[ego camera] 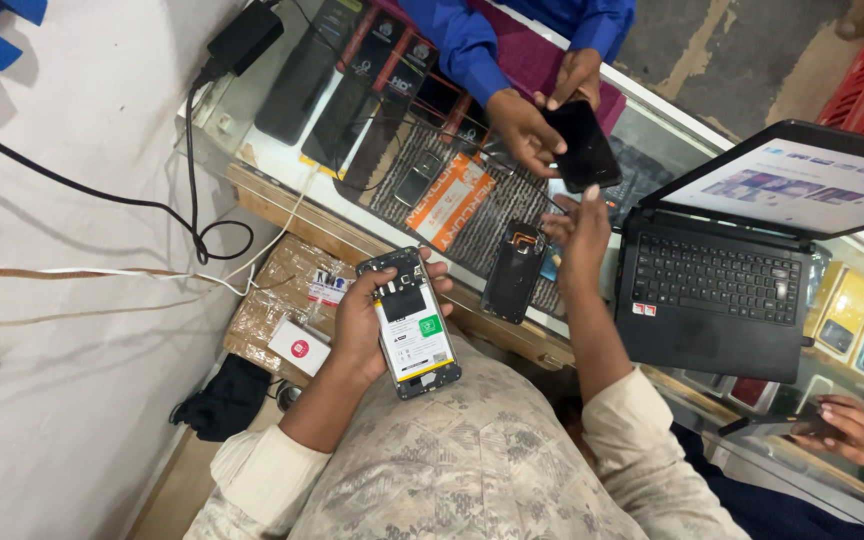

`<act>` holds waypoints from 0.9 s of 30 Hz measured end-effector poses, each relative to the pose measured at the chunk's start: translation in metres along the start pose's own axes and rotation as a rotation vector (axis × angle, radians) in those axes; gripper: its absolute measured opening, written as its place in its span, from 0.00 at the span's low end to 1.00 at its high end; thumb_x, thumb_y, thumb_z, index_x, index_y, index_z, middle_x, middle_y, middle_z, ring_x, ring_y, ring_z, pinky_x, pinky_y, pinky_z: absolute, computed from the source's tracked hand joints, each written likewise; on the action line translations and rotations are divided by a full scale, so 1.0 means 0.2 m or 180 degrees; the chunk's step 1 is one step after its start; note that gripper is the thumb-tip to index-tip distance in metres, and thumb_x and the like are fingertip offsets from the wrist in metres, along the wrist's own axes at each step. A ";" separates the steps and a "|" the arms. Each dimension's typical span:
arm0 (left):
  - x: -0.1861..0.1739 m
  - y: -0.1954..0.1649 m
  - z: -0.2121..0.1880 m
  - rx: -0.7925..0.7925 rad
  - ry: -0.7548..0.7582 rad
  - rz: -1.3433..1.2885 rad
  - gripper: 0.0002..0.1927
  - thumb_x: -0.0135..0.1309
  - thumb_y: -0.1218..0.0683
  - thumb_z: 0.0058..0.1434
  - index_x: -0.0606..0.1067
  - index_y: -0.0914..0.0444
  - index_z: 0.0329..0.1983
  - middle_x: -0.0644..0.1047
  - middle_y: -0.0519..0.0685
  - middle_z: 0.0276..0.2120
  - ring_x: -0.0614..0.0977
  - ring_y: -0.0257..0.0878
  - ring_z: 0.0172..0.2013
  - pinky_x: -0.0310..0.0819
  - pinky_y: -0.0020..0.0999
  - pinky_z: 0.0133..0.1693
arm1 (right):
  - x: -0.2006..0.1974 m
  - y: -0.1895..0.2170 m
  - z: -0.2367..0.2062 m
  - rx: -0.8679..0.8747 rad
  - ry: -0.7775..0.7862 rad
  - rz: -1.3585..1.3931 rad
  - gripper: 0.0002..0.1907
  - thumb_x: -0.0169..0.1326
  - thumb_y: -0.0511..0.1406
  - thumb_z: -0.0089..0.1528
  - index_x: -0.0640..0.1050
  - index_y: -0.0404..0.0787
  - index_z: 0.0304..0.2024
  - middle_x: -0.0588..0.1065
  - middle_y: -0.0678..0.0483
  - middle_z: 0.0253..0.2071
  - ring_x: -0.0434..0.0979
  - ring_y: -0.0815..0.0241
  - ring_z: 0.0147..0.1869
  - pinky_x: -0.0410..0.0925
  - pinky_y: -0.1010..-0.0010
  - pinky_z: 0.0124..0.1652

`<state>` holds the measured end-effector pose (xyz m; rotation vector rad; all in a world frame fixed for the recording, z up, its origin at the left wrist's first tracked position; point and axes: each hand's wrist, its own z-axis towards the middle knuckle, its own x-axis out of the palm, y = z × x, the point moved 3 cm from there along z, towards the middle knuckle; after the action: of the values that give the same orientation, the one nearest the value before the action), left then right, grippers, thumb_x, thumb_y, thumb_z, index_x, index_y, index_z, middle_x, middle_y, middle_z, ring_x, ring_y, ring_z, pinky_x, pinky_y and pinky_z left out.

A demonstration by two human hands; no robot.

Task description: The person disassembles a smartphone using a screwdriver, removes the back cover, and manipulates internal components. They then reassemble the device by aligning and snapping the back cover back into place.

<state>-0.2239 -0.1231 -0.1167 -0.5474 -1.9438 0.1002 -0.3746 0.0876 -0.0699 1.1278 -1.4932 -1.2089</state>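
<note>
My left hand (pixel 357 325) grips an opened phone (pixel 412 322) with its back cover off, so the white battery and the circuit board show. My right hand (pixel 580 235) reaches out over the glass counter (pixel 272 160), fingers apart, just below a black phone (pixel 582 145) that a person in a blue sleeve holds with both hands. The black back cover (pixel 514 270) lies on the counter next to my right hand, left of it.
An open black laptop (pixel 717 300) sits on the counter at the right. Boxed phones lie under the glass. Another person's hand (pixel 857 425) holds a dark phone at lower right. A cardboard box (pixel 287 295) and cables (pixel 192 200) lie at the left.
</note>
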 end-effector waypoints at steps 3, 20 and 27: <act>-0.01 -0.03 -0.03 0.0046 0.0020 -0.0028 0.32 0.42 0.49 0.63 0.66 0.71 0.67 0.78 0.62 0.54 0.81 0.51 0.53 0.77 0.52 0.55 | 0.04 0.05 0.07 0.0155 -0.0019 0.0493 0.24 0.47 0.49 0.70 0.72 0.36 0.55 0.80 0.48 0.38 0.80 0.59 0.31 0.72 0.72 0.30; -0.07 -0.11 -0.05 -0.0038 -0.0013 -0.0047 0.32 0.43 0.50 0.62 0.66 0.69 0.67 0.78 0.61 0.55 0.80 0.51 0.54 0.76 0.51 0.56 | -0.38 0.01 -0.15 -0.0397 -0.0498 0.1530 0.12 0.56 0.35 0.71 0.73 0.30 0.48 0.78 0.44 0.43 0.82 0.50 0.39 0.77 0.63 0.38; -0.05 -0.14 0.01 -0.0102 -0.0022 0.0134 0.30 0.43 0.50 0.61 0.67 0.68 0.66 0.77 0.61 0.54 0.80 0.52 0.53 0.77 0.52 0.56 | -0.91 0.05 -0.56 -0.0676 0.0967 0.1717 0.11 0.59 0.37 0.74 0.77 0.38 0.54 0.79 0.51 0.52 0.79 0.58 0.51 0.74 0.65 0.48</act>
<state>-0.2311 -0.1525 -0.1164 -0.6102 -1.9437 0.0978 -0.2306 0.2453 -0.0600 0.6669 -1.2852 -0.7604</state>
